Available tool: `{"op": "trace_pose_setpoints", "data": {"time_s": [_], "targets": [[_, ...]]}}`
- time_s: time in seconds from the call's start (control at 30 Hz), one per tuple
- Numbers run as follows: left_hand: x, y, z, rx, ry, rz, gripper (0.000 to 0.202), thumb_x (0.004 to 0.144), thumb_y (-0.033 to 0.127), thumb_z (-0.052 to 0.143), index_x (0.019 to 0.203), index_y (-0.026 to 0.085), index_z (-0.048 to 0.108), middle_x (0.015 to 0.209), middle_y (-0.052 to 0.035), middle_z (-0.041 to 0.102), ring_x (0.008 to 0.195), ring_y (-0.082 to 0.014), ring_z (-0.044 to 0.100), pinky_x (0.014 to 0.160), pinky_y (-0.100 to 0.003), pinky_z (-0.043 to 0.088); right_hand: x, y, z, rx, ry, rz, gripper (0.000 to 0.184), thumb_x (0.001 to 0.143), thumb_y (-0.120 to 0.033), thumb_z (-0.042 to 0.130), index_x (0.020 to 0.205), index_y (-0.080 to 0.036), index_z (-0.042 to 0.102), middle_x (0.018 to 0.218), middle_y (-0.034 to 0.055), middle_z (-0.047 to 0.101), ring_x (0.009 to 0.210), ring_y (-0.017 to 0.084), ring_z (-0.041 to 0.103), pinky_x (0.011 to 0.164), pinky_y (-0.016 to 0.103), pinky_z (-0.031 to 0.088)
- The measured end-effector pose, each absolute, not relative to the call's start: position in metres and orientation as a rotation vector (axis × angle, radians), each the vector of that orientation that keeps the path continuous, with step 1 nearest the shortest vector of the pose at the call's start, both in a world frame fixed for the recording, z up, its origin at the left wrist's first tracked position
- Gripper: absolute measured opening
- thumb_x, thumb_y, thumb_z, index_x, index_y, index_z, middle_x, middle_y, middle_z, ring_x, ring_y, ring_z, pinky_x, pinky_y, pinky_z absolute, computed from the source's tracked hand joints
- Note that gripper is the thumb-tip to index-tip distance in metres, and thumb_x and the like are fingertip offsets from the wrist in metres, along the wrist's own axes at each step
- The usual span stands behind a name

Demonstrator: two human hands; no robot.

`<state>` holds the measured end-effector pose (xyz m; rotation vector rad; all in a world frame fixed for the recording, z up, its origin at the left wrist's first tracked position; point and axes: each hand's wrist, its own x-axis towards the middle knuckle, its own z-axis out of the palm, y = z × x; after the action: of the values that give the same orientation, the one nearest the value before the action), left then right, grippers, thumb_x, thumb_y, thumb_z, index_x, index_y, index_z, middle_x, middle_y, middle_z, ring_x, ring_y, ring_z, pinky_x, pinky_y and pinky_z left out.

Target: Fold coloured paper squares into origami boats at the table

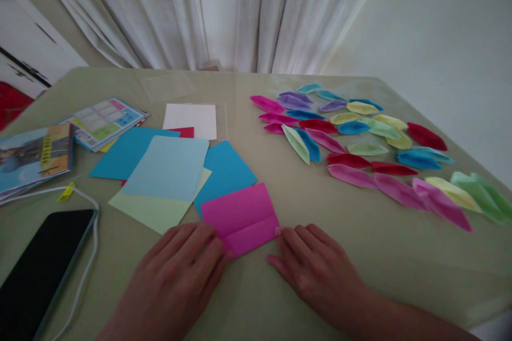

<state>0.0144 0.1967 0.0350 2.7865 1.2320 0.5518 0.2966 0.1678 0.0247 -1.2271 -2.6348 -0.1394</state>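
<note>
A bright pink sheet of origami paper (244, 213) lies on the table in front of me, with a crease running across it. My left hand (184, 261) grips its lower left corner, the thumb at the near edge. At the paper's right edge, my right hand (312, 258) touches with an index fingertip, while its thumb is held apart on the table side. Just behind are loose square sheets: a light blue sheet (166, 165), a pale green sheet (156, 213) and darker blue sheets (230, 168), partly overlapping.
Several folded paper pieces (352, 160) in many colours spread over the right side. At left are a black phone (44, 266), a white cable (90, 256), booklets (36, 154) and printed cards (112, 122). A white sheet (190, 120) lies farther back; curtains (268, 16) hang beyond the table.
</note>
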Motion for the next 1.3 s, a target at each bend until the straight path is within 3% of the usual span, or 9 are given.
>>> {"op": "trace_pose_setpoints", "data": {"time_s": [0.1,0.27,0.37,0.43,0.6,0.77,1.0,1.17,1.3], "targets": [[0.026,0.200,0.025,2.748,1.135,0.555,0.031,0.112,0.024,0.045,0.115,0.027,0.076,0.137,-0.0020,0.075,0.126,-0.0234,0.066,0.118,-0.043,0.039,0.299,0.176,0.025,-1.265,-2.602,-0.150,0.017,0.104,-0.028,0.070,0.100,-0.013,0.076,0.092,0.0082,0.074,0.080,0.026,0.063,0.074,0.043,0.044],[0.034,0.192,0.017,2.788,1.036,0.517,0.027,0.109,0.043,0.056,0.124,0.032,0.075,0.133,0.0003,0.076,0.138,-0.0237,0.059,0.133,-0.042,0.015,0.300,0.187,0.022,-1.224,-2.598,0.027,0.039,0.105,-0.048,0.066,0.117,-0.012,0.074,0.104,0.0106,0.076,0.087,0.026,0.067,0.079,0.042,0.050],[0.035,0.190,0.019,2.793,0.912,0.531,0.032,0.104,0.052,0.063,0.125,0.030,0.075,0.120,0.0017,0.079,0.126,-0.0195,0.066,0.130,-0.033,0.025,0.300,0.188,0.021,-1.100,-2.621,0.210,0.048,0.105,-0.057,0.063,0.125,-0.013,0.072,0.113,0.0110,0.077,0.099,0.026,0.069,0.089,0.042,0.053],[0.030,0.193,0.022,2.770,0.839,0.447,0.030,0.102,0.042,0.067,0.130,0.032,0.072,0.128,0.0030,0.077,0.126,-0.0170,0.066,0.126,-0.031,0.035,0.301,0.190,0.021,-1.108,-2.628,0.260,0.053,0.105,-0.057,0.064,0.136,-0.013,0.068,0.127,0.0135,0.075,0.115,0.028,0.068,0.101,0.044,0.052],[0.006,0.202,0.023,2.764,0.897,0.227,0.075,0.088,0.031,0.077,0.158,0.031,0.050,0.169,-0.0031,0.048,0.154,-0.0296,0.045,0.128,-0.054,0.038,0.308,0.198,0.019,-1.145,-2.630,0.240,0.040,0.108,-0.026,0.059,0.147,-0.019,0.062,0.147,0.0122,0.069,0.135,0.028,0.062,0.112,0.048,0.047],[0.008,0.198,0.021,2.625,1.035,0.235,0.066,0.092,0.016,0.068,0.153,0.038,0.055,0.157,-0.0001,0.060,0.141,-0.0274,0.055,0.121,-0.052,0.046,0.309,0.203,0.015,-1.041,-2.615,0.235,0.030,0.112,-0.020,0.050,0.136,-0.018,0.069,0.133,0.0119,0.076,0.119,0.025,0.069,0.103,0.044,0.052],[0.023,0.196,0.012,2.570,1.023,0.497,0.043,0.102,0.006,0.054,0.131,0.033,0.070,0.124,0.0016,0.075,0.116,-0.0196,0.066,0.112,-0.038,0.050,0.310,0.200,0.026,-1.019,-2.724,0.447,0.066,0.104,-0.065,0.059,0.146,-0.015,0.062,0.155,0.0197,0.061,0.142,0.036,0.057,0.118,0.055,0.047],[0.026,0.196,0.007,2.604,1.067,0.597,0.041,0.106,0.005,0.046,0.130,0.029,0.070,0.119,0.0014,0.078,0.108,-0.0193,0.070,0.102,-0.035,0.053,0.307,0.197,0.022,-0.986,-2.686,0.379,0.045,0.108,-0.050,0.059,0.133,-0.014,0.068,0.149,0.0171,0.067,0.139,0.033,0.061,0.117,0.051,0.049],[0.025,0.196,0.013,2.574,1.046,0.566,0.030,0.111,0.037,0.054,0.135,0.024,0.065,0.122,-0.0024,0.077,0.110,-0.0229,0.071,0.100,-0.038,0.054,0.305,0.198,0.016,-0.969,-2.562,0.297,0.022,0.112,-0.028,0.054,0.116,-0.016,0.072,0.130,0.0111,0.078,0.122,0.026,0.070,0.111,0.043,0.052]]}}
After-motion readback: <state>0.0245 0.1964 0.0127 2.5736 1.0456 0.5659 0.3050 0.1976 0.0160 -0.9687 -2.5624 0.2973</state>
